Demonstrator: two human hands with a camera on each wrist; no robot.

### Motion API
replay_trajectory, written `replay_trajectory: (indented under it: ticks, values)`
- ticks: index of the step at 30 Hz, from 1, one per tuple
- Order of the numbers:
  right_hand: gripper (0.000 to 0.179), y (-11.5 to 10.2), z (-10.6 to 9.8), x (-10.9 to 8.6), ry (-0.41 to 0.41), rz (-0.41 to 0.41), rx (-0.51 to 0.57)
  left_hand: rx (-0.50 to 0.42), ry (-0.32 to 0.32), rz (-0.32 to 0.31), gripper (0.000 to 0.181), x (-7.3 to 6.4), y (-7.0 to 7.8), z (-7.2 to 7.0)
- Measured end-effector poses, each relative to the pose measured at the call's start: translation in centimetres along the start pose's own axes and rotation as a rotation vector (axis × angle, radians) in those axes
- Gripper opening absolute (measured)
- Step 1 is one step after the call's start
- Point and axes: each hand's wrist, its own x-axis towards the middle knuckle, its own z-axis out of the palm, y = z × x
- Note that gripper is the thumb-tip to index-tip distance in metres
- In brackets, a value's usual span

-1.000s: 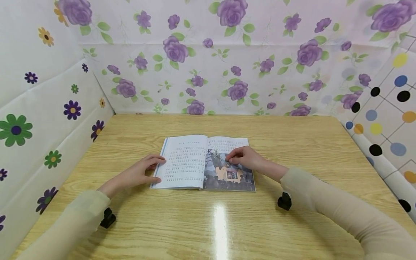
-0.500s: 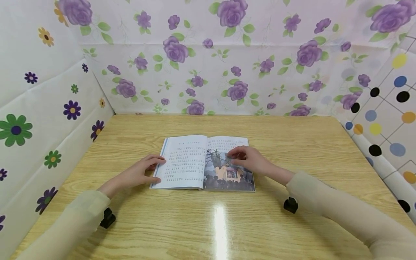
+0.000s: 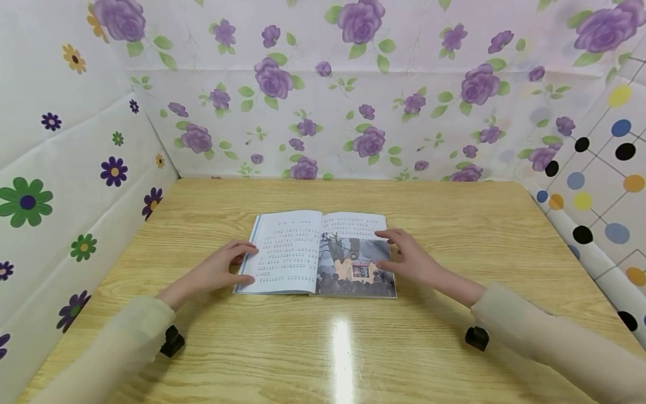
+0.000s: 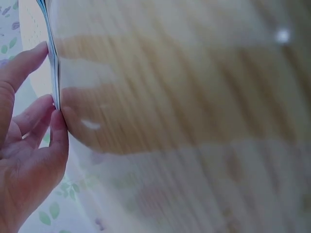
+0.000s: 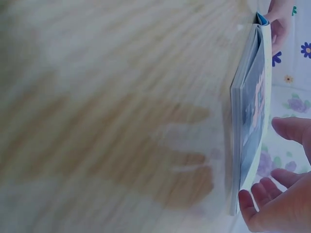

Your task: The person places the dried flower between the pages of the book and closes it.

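An open book [image 3: 290, 269] lies on the wooden table, with text on its left page and a dark picture filling much of the right page. My left hand [image 3: 212, 272] rests at the book's left edge, thumb and a fingertip on the page margin. In the left wrist view, other fingers of that left hand [image 4: 36, 145] touch the edge of the book [image 4: 55, 73]. My right hand [image 3: 416, 264] is over the book's right edge, thumb and fingers spread apart, holding nothing. The right wrist view shows that right hand [image 5: 286, 194] beside the book [image 5: 250, 107].
The wooden table [image 3: 262, 348] extends around the book on all sides. Behind it hangs a cloth with purple flowers [image 3: 323, 123]. Flower-patterned and dotted sheets stand at left and right. A black device [image 3: 476, 338] sits at the right wrist, another [image 3: 172, 340] at the left.
My right hand has moved from over the picture to the right edge of the book, and its fingers have spread. The left hand and the book have stayed nearly still.
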Motion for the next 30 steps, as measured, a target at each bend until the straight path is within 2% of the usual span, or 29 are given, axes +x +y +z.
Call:
replay_trajectory:
  ticks: [7,14,18,25,30]
  values:
    - [0.076,1.0,-0.3,-1.5,-0.014,0.027,-0.149,-0.025,0.029,-0.029,0.064,-0.1,0.6,0.4]
    - [0.075,0.9,-0.5,-1.9,-0.081,0.051,-0.246,-0.059,0.020,-0.122,0.066,0.1,1.1,0.3]
    - [0.075,0.8,-0.6,-2.0,-0.102,0.054,-0.266,-0.063,0.010,-0.178,0.076,0.4,1.4,0.2]
    - [0.074,0.7,-0.6,-2.0,-0.098,0.042,-0.270,-0.063,0.003,-0.238,0.102,1.5,2.2,0.2]
    - [0.073,0.8,-0.7,-2.3,-0.092,0.030,-0.270,-0.100,-0.006,-0.316,0.104,2.0,2.6,0.3]
